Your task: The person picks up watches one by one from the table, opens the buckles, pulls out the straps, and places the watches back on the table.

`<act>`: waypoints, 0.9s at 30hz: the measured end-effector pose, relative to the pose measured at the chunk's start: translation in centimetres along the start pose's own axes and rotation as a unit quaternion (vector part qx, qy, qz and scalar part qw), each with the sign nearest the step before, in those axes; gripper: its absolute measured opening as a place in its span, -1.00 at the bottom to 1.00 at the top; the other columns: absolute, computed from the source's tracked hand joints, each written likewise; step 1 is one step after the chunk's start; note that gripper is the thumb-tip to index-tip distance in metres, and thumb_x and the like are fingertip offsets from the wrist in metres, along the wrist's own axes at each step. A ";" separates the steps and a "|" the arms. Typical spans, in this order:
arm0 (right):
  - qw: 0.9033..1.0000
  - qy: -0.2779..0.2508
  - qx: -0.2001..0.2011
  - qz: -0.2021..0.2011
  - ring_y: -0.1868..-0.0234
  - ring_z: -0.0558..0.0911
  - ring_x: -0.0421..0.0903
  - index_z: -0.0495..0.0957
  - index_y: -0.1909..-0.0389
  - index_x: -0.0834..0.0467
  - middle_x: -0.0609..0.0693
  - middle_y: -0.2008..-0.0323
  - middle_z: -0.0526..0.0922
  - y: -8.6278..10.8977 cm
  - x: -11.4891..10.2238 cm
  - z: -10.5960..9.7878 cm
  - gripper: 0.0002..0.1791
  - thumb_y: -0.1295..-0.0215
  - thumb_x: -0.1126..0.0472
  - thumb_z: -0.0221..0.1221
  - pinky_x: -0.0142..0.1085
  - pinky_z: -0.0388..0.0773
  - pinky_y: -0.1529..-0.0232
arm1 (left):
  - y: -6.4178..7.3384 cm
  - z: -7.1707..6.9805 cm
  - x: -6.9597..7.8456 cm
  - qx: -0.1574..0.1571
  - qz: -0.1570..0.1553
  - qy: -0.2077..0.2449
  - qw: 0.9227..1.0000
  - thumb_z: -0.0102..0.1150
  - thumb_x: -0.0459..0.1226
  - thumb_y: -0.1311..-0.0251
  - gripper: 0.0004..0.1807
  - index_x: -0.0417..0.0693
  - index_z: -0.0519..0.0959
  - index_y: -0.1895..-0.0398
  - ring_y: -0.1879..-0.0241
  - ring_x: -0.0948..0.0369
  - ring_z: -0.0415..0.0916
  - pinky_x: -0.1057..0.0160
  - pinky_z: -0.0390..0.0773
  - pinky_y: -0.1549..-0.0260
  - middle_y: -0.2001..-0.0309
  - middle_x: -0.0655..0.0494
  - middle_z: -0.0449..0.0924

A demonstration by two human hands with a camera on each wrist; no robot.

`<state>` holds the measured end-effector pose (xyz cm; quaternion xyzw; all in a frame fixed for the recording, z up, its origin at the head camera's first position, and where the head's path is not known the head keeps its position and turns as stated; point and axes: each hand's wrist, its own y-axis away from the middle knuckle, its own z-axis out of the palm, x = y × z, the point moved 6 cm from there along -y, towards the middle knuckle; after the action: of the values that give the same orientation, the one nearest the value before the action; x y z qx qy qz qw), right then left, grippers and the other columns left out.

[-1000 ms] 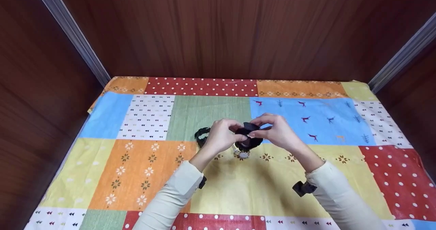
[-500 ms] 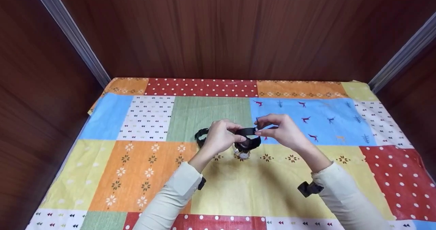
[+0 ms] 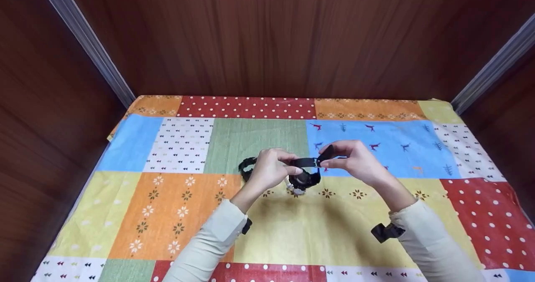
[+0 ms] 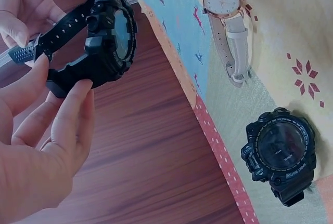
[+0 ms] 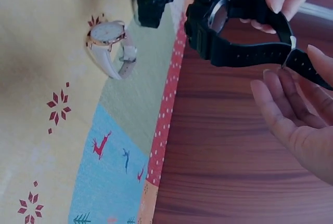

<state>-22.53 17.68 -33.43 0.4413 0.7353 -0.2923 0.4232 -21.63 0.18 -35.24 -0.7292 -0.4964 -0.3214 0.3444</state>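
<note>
A black sport watch [image 4: 112, 37] is held up over the table, its strap looped through the buckle [image 5: 292, 43]. My left hand [image 3: 271, 167] grips one side of the strap, fingers and thumb around it beside the case. My right hand [image 3: 355, 161] pinches the strap's loose tail beyond the buckle, with the thumb on top and fingers underneath. In the right wrist view the holes along the strap [image 5: 255, 54] show. Below the held watch lies a watch with a pale strap and rose-gold case [image 4: 222, 3]. A second black sport watch [image 4: 283, 148] lies left of it, partly behind my left hand in the head view.
A patchwork-print tablecloth [image 3: 179, 215] covers the table. Dark wood-grain panels [image 3: 267, 39] stand behind it and on both sides, with metal strips [image 3: 90, 44] at the corners. Black wrist cameras [image 3: 386, 233] sit at the sleeves.
My right hand has moved to the right, drawing the strap's tail out through the buckle; the tail now points up and right. My left hand has stayed nearly still.
</note>
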 end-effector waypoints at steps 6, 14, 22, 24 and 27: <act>1.000 -0.007 0.007 0.007 0.30 0.62 -0.08 0.60 0.24 0.28 0.08 0.34 0.66 0.0 0.1 0.0 -0.74 -0.04 0.25 0.31 -0.33 0.52 0.21 | 0.1 -0.1 -0.2 -0.001 -0.010 0.020 1.000 0.40 -0.31 0.15 -0.77 -0.10 0.70 0.33 0.21 0.16 0.52 0.17 0.44 0.12 0.27 0.07 0.64; 0.999 -0.042 0.005 0.006 0.36 0.64 -0.12 0.57 0.23 0.42 0.20 0.37 0.65 0.1 0.4 0.1 -0.72 -0.04 0.35 0.29 -0.31 0.56 0.22 | 0.2 0.0 -0.2 -0.005 -0.007 0.012 1.000 0.40 -0.31 0.14 -0.78 -0.07 0.70 0.32 0.20 0.17 0.52 0.20 0.41 0.09 0.29 0.11 0.65; 0.997 -0.072 0.014 0.022 0.34 0.63 -0.13 0.60 0.25 0.39 0.13 0.38 0.67 0.2 1.0 -0.2 -0.72 0.00 0.33 0.32 -0.29 0.54 0.16 | 0.3 0.1 -0.3 -0.008 -0.010 0.013 1.000 0.40 -0.30 0.15 -0.77 -0.06 0.70 0.32 0.20 0.18 0.52 0.21 0.42 0.12 0.27 0.10 0.65; 0.996 -0.084 0.013 0.025 0.32 0.62 -0.13 0.59 0.24 0.41 0.12 0.38 0.67 0.2 1.1 -0.2 -0.70 0.01 0.33 0.33 -0.28 0.54 0.15 | 0.3 0.1 -0.2 -0.006 -0.003 0.009 1.000 0.40 -0.29 0.15 -0.77 -0.06 0.70 0.32 0.22 0.19 0.52 0.23 0.43 0.14 0.30 0.10 0.65; 0.995 -0.091 0.017 0.029 0.30 0.62 -0.12 0.60 0.24 0.41 0.10 0.38 0.67 0.1 1.3 -0.2 -0.69 0.02 0.32 0.34 -0.27 0.53 0.14 | 0.3 0.0 -0.1 -0.003 0.006 0.001 1.000 0.40 -0.29 0.15 -0.77 -0.08 0.70 0.32 0.26 0.19 0.52 0.25 0.43 0.18 0.35 0.12 0.63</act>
<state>-22.81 18.40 -34.49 0.4408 0.6761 -0.3311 0.4889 -21.40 0.00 -35.39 -0.7330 -0.4905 -0.3214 0.3448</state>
